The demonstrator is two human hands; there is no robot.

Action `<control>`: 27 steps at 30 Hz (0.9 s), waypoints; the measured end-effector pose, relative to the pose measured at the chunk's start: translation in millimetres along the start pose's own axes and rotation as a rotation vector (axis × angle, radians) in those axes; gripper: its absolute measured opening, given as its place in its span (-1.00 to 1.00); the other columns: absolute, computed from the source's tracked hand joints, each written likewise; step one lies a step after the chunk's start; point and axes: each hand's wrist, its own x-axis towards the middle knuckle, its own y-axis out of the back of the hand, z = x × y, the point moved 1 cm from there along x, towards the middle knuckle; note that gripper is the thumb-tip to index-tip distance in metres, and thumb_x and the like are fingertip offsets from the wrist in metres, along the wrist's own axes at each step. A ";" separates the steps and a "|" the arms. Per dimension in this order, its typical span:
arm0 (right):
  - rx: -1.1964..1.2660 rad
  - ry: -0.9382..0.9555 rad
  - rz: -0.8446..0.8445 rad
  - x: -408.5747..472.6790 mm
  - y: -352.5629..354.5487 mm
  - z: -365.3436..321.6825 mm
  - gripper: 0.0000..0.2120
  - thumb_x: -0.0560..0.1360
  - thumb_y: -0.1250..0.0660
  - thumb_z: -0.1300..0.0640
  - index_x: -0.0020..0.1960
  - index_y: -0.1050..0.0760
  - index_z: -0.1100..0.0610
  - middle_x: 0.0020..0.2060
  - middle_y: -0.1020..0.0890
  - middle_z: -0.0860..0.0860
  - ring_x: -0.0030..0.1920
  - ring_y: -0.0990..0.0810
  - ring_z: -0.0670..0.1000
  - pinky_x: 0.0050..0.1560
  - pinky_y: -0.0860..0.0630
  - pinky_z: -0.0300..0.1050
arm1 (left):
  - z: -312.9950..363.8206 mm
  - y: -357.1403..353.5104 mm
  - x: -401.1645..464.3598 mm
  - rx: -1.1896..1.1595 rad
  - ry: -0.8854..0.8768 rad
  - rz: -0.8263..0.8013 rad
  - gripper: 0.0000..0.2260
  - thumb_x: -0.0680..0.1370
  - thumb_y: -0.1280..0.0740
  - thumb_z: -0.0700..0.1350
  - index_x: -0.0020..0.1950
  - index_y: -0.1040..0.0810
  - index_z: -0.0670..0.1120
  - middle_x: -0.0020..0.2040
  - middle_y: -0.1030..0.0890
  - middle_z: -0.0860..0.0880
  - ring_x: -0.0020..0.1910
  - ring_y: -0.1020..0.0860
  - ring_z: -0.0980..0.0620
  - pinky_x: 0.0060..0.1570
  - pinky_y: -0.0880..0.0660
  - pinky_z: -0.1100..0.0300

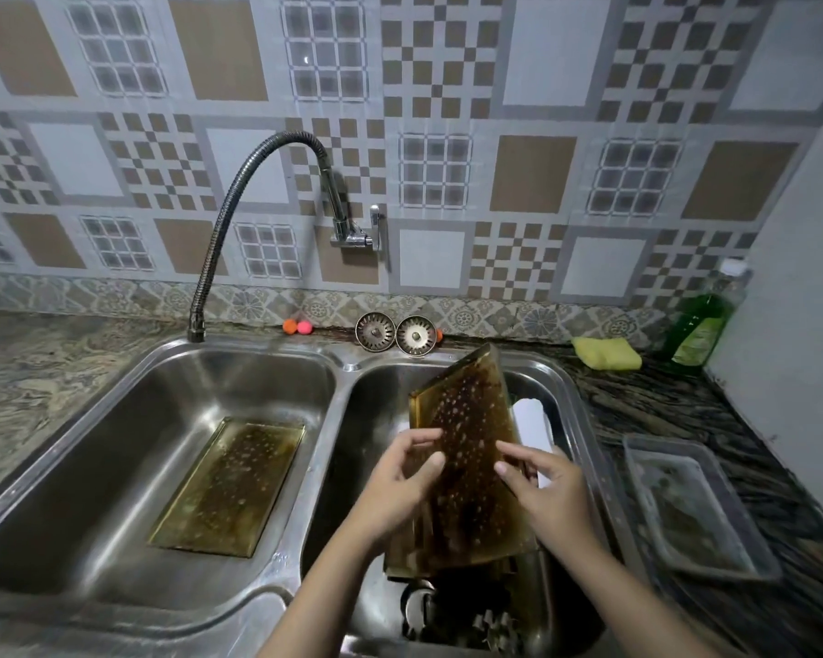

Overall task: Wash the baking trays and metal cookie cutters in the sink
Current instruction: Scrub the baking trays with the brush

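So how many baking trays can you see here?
2: one tray flat in the left basin, one tray held tilted over the right basin. More may be hidden underneath.

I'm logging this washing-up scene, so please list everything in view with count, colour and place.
baking trays: at least two, brown-stained; one lying flat in the left basin, one held tilted over the right basin, more seem stacked beneath it
cookie cutters: count unclear, metal, bottom of right basin
sink: one, steel, two basins
tap: one, chrome flexible hose, spout over the left basin
strainers: two, metal, behind the sink
sponge: one, yellow, counter right
soap bottle: one, green, right corner
plastic container: one, clear, counter right
small balls: orange and pink, behind the sink
hands: left hand and right hand, holding the tilted tray
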 end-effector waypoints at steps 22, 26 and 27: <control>-0.057 0.057 0.134 53.8 -8.3 -40.3 -0.36 0.39 -0.47 0.01 0.43 -0.38 -0.01 0.25 -0.51 -0.15 0.20 -0.49 -0.19 0.14 -0.36 -0.37 | -19.1 -6.5 -1.9 -0.353 -0.133 -0.046 -0.47 0.30 -0.53 -0.04 0.22 -0.50 -0.10 0.16 -0.58 -0.19 0.14 -0.50 -0.10 0.22 -0.40 -0.05; -0.134 0.310 -0.034 43.8 -20.3 -61.4 -0.40 0.38 -0.45 -0.02 0.39 -0.40 -0.11 0.15 -0.56 -0.25 0.07 -0.59 -0.17 0.03 -0.51 -0.28 | -8.8 6.3 5.6 -0.526 -0.108 -0.026 -0.25 0.16 -0.64 0.00 0.24 -0.45 -0.21 0.10 -0.64 -0.13 -0.01 -0.62 0.04 -0.06 -0.57 0.23; -0.147 0.269 0.020 58.9 -14.0 -57.7 -0.40 0.40 -0.46 0.02 0.41 -0.39 -0.09 0.14 -0.55 -0.24 0.06 -0.58 -0.13 -0.01 -0.52 -0.26 | -7.5 9.9 4.4 -0.532 -0.122 -0.031 -0.26 0.17 -0.63 -0.02 0.25 -0.44 -0.22 0.07 -0.64 -0.12 -0.07 -0.62 0.08 -0.11 -0.57 0.26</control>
